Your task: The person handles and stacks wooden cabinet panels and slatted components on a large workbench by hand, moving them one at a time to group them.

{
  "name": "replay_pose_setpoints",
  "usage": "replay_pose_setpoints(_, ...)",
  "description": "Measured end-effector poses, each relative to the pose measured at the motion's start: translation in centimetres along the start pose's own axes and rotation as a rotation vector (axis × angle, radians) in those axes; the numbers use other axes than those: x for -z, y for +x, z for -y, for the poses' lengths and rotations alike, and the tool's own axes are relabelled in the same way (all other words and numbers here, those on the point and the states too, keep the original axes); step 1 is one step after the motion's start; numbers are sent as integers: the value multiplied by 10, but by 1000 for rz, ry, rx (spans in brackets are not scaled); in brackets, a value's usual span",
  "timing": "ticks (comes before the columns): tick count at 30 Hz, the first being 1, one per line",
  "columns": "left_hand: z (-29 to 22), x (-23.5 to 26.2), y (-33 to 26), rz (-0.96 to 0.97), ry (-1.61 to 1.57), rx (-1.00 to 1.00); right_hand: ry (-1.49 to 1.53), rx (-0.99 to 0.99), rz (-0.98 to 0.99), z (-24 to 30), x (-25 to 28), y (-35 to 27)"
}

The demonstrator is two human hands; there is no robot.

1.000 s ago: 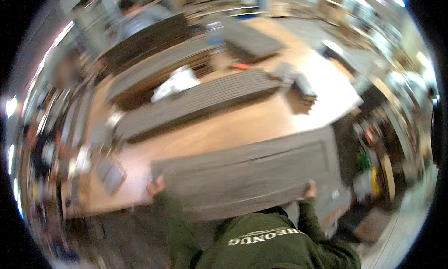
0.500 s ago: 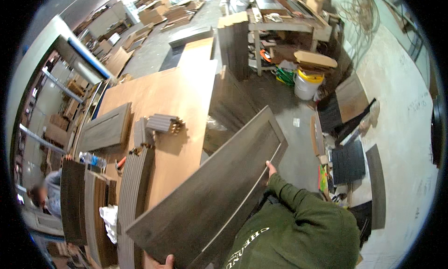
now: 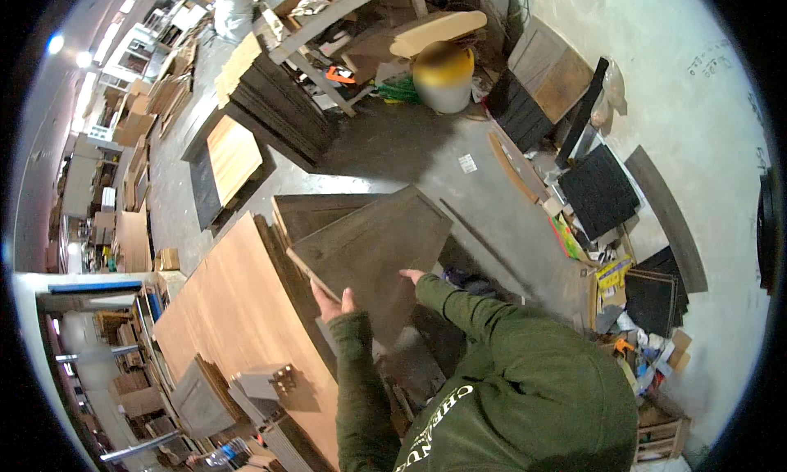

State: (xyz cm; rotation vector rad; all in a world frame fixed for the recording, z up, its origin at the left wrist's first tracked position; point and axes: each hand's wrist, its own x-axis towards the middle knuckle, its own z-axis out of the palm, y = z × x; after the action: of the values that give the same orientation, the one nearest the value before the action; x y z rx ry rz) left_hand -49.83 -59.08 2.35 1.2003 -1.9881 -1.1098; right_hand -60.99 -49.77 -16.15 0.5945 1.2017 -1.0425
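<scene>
A grey-brown wooden door panel (image 3: 373, 247) is held tilted between my two hands, just off the right edge of the plywood-topped bench (image 3: 234, 300). My left hand (image 3: 332, 301) is closed round its left edge, the thumb lying on the upper face. At the opposite edge my right hand (image 3: 415, 276) grips the panel, with part of its fingers hidden. Behind it, partly covered, a similar dark framed panel (image 3: 324, 212) leans against the bench side. I cannot tell whether the held panel touches that one.
A tall stack of dark panels (image 3: 275, 111) stands on the floor ahead. Beyond it are a work table (image 3: 316, 29) and a white bucket (image 3: 447, 91). Black boards (image 3: 598, 189) and scraps line the right wall. Another framed panel (image 3: 197, 402) and strips (image 3: 262, 390) lie on the bench.
My view has turned to the right. The door panel has moved from over the bench's near end to beside its right edge, and my left hand has risen along with it.
</scene>
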Motion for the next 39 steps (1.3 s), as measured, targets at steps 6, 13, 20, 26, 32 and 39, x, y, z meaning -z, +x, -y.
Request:
replay_pose_setpoints(6,8,-54,69,37,234,313,-36,54,7,36,-31,-28)
replay_pose_setpoints(13,-12,7,79,-4,562,-49,-75,1,337,25,-83,-12)
replay_pose_setpoints(20,2,76,-93,-269,354,102,-502,-89,927,-2,-115,-64)
replay_pose_setpoints(26,76,147,-275,-771,-67,792,-926,200,1240,-77,-196,-134)
replay_pose_setpoints(32,80,227,-349,-991,141,695,-1256,829,1200,-202,-298,-160)
replay_pose_setpoints(39,110,229,-441,-940,11,698,-1364,1359,792,-302,-345,-103)
